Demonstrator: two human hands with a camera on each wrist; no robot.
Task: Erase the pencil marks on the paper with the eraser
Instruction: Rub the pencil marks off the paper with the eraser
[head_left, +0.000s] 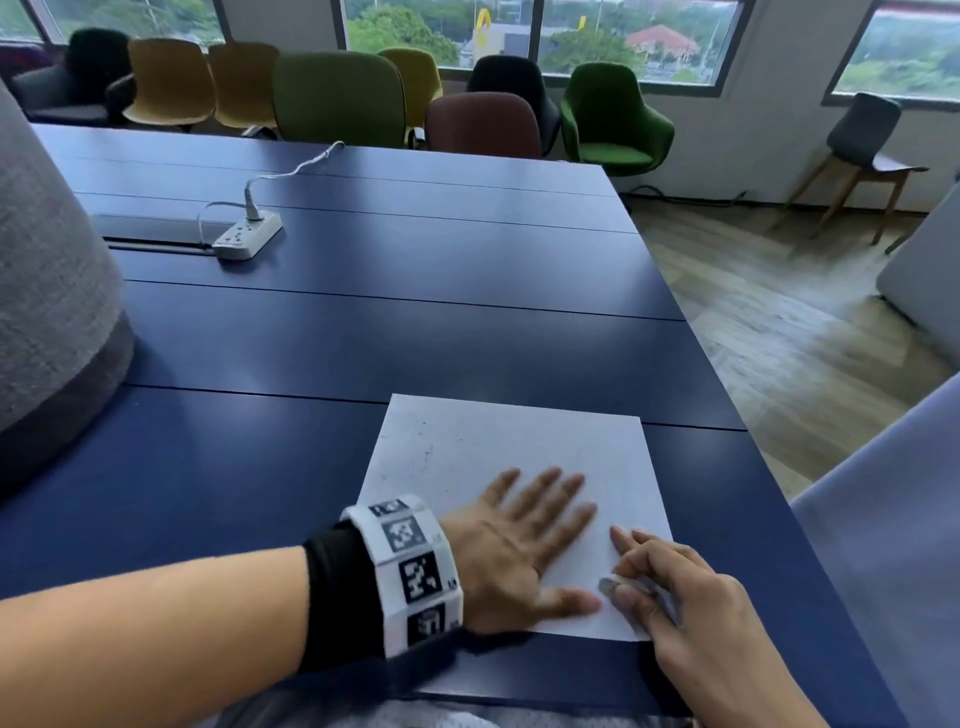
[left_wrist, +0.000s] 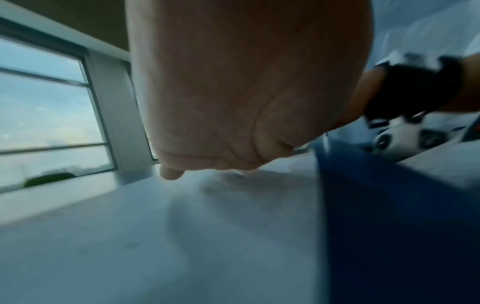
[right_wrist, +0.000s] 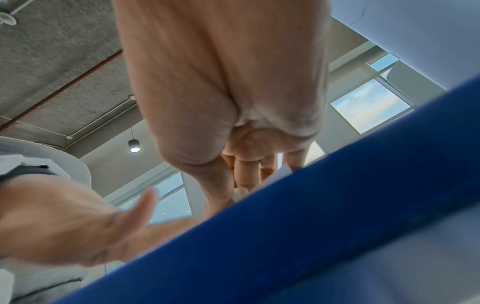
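Observation:
A white sheet of paper (head_left: 498, 447) lies on the blue table (head_left: 363, 338) near its front edge. Faint pencil specks (head_left: 427, 448) show near the sheet's upper left. My left hand (head_left: 540, 525) lies flat on the paper with its fingers spread, holding it down. My right hand (head_left: 660, 582) pinches a small whitish eraser (head_left: 613, 584) against the paper's lower right part, just beside my left thumb. In the right wrist view the eraser (right_wrist: 240, 193) peeks out below the curled fingers (right_wrist: 244, 170). In the left wrist view my palm (left_wrist: 233, 92) hovers over the paper (left_wrist: 155, 236).
A white power strip (head_left: 248, 236) with a cable lies at the table's far left. A grey fabric-covered object (head_left: 47, 312) stands at the left. Coloured chairs (head_left: 337, 98) line the far side. The table's right edge (head_left: 727, 395) drops to wooden floor.

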